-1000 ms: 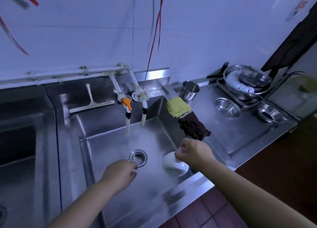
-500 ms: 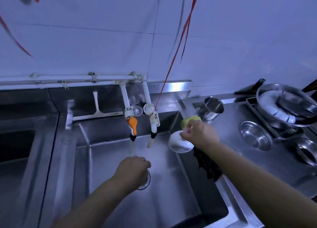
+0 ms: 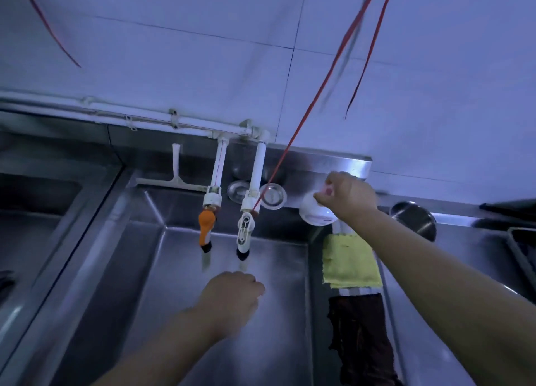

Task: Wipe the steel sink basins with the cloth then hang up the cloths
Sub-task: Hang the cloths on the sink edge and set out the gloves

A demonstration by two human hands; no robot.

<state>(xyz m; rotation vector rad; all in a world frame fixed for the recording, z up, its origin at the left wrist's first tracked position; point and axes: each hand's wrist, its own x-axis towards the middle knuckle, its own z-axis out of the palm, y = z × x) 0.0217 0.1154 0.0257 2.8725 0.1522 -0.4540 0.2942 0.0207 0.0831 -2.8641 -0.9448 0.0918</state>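
Gleaming steel sink (image 3: 179, 269); right hand (image 3: 345, 195) fingers grasping white bowl (image 3: 314, 213); left hand (image 3: 232, 295) clenched.

I am looking at a pale tiled wall (image 3: 406, 95) filling the upper frame under dim bluish light. White pipes (image 3: 185, 123) are running along its base, red cords (image 3: 319, 95) are hanging at upper right, and a steel bench (image 3: 464, 269) is stretching right.

The rectangular steel sink basin (image 3: 220, 313) is brushed metal with a dull sheen, as is the grey steel worktop (image 3: 452, 313). The square yellow cloth (image 3: 349, 263) looks soft and matt; the dark brown cloth (image 3: 362, 336) below it looks rough and frayed. The round white bowl (image 3: 314, 213) is smooth and glossy. The white plastic pipes (image 3: 258, 165) look smooth.
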